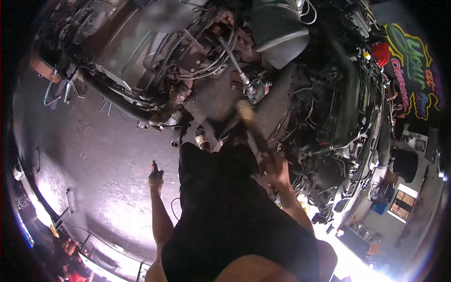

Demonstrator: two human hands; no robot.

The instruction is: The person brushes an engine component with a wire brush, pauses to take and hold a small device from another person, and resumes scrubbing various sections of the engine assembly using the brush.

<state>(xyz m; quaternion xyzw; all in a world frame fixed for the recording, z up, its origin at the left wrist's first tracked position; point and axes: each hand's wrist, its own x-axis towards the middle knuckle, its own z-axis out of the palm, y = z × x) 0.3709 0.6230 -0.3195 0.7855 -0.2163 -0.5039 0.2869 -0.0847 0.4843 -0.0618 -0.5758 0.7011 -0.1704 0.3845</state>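
Note:
My right hand (276, 171) is wrapped round a long dark-handled tool (257, 136). Its pale yellowish end is smeared by motion, so I cannot tell its exact kind. That end appears just below a metal shaft (233, 60) with a box-shaped metal fitting (255, 91) at its lower end; whether they touch is unclear. Out to the left, above the floor, my left hand (156, 177) is closed round a small slim object (153, 165) with an orange part, too small to name.
Exposed vehicle parts with cables and hoses (206, 66) spread across the top. A dense engine assembly (329, 155) stands close on the right. A dark cylinder (280, 30) hangs at the top. Grey concrete floor (94, 141) lies to the left; my shoe (202, 141) stands below the shaft.

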